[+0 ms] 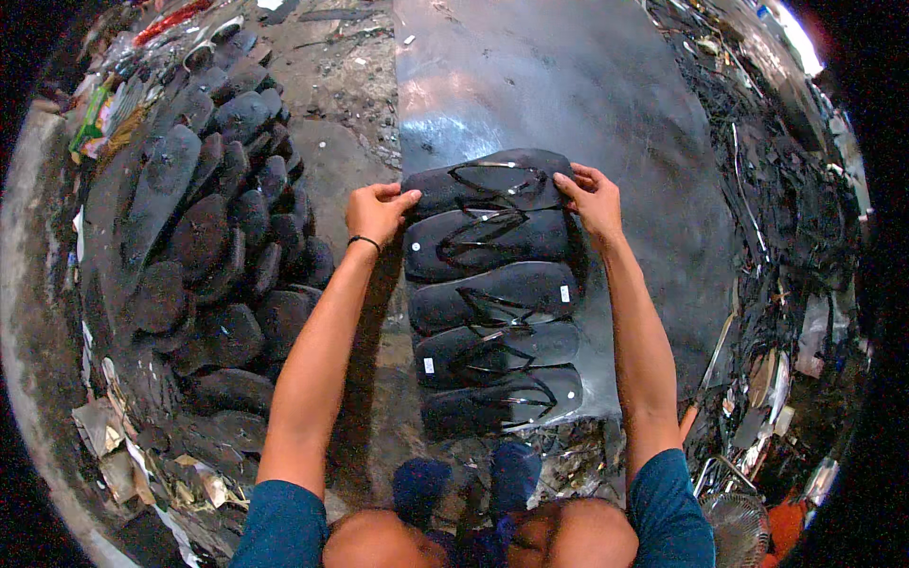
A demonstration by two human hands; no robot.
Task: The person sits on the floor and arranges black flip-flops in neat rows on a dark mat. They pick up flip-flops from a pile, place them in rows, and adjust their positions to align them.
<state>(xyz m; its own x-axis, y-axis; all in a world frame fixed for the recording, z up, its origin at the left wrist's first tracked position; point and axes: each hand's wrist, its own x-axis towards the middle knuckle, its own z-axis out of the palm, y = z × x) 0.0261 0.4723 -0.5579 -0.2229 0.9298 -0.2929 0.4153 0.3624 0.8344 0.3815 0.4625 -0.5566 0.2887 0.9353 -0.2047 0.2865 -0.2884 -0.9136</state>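
A black flip-flop (437, 189) with a thin shiny strap lies crosswise at the far end of a row of flip-flops. My left hand (381, 212) pinches its left end between thumb and fingers. At its right end, the thumb and fingers of my right hand (594, 201) grip the edge. Several more black flip-flops run from it toward me, side by side and close together, the second one (426, 248) directly below. Small white stickers or dots show on some of their soles. They rest on a smooth dark sheet (644, 123).
To the left, a large heap of dark soles or flip-flops (199, 232) covers the floor. Black scraps and strips (795, 199) are piled along the right. Paper litter (99, 426) lies at the lower left, and a round wire-like grille (736, 525) stands at the lower right.
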